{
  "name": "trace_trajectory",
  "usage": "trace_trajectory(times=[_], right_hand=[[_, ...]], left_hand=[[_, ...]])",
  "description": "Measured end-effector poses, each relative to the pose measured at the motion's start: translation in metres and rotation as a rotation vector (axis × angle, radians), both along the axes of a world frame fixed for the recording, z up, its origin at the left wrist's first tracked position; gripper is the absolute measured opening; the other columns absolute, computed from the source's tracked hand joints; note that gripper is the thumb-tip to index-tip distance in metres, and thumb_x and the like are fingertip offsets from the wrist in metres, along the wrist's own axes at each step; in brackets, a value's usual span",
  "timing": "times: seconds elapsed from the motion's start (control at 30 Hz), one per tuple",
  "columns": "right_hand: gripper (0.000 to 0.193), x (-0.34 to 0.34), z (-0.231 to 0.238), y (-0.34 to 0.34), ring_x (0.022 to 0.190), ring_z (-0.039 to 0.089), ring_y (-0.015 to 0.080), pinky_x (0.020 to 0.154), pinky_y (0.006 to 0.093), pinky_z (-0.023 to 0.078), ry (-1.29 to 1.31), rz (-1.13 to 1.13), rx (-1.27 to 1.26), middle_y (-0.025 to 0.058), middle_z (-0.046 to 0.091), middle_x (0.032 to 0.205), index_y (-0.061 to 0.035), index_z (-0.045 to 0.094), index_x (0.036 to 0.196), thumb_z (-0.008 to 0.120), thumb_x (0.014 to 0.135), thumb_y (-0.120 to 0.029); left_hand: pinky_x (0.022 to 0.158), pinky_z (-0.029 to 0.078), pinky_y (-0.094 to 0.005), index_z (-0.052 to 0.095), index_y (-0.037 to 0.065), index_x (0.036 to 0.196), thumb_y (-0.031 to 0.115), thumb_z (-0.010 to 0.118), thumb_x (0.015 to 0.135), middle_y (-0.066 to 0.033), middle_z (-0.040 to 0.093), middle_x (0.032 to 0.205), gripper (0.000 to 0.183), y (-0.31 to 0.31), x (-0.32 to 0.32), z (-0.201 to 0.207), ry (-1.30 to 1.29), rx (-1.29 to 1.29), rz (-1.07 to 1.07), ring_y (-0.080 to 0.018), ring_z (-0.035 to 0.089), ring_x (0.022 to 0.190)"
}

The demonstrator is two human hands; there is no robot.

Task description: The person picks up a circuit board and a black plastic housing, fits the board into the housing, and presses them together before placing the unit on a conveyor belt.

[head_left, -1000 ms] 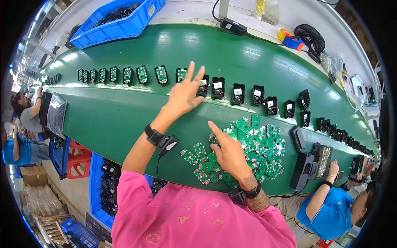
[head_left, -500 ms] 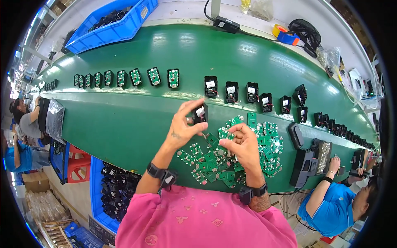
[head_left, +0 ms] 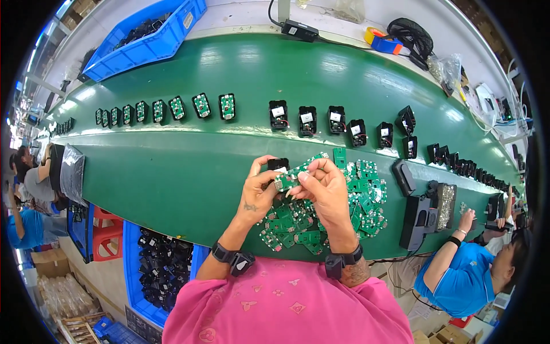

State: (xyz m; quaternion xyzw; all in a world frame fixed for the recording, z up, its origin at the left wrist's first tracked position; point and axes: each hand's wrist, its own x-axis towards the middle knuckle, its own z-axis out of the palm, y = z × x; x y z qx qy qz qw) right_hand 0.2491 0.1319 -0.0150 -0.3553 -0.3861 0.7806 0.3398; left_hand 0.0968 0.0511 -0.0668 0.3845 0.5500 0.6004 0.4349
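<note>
In front of me, my left hand (head_left: 258,190) is closed around a small black plastic casing (head_left: 278,163) that has a white patch inside. My right hand (head_left: 326,186) pinches a green circuit board (head_left: 286,180) and holds it slantwise over the near part of that casing, so the board partly covers the opening. Under and to the right of my hands lies a loose pile of green circuit boards (head_left: 366,198). Past my hands stand several open black casings (head_left: 307,121) with white patches and red wires. Farther left, a row of casings (head_left: 227,107) has green boards in them.
A blue crate (head_left: 146,53) of dark parts sits at the far left of the green bench (head_left: 154,183). Below the near edge is a blue bin (head_left: 133,275) of black parts. A black device (head_left: 419,223) stands right of the pile; a co-worker in blue (head_left: 458,284) sits beyond.
My right hand has carried the circuit board from the pile leftward to the casing. My left hand has drawn the casing slightly nearer. The view has shifted a little.
</note>
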Motion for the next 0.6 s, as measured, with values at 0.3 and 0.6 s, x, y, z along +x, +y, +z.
trace_trajectory(times=[0.3,0.6], right_hand=[[0.024,0.006,-0.005,-0.008,0.056,0.057,0.0059,0.049,0.0204,0.044,-0.267,-0.002,0.184,0.0003,0.059,0.068,0.0017,0.051,0.112,0.065,0.094,-0.005],[0.022,0.010,-0.010,-0.011,0.053,0.052,0.0045,0.046,0.0227,0.040,-0.392,0.021,0.389,-0.0021,0.055,0.064,-0.0016,0.059,0.113,0.067,0.092,-0.007]], left_hand=[[0.064,0.051,-0.0203,0.058,0.003,0.129,-0.002,0.060,0.090,-0.0077,0.049,0.133,0.039,-0.001,0.012,0.020,0.002,-0.016,-0.008,-0.0086,0.063,0.085],[0.073,0.052,-0.0239,0.035,0.006,0.150,0.006,0.066,0.086,-0.0062,0.058,0.123,0.071,0.000,0.009,0.029,-0.527,-0.027,-0.185,-0.0111,0.061,0.094]])
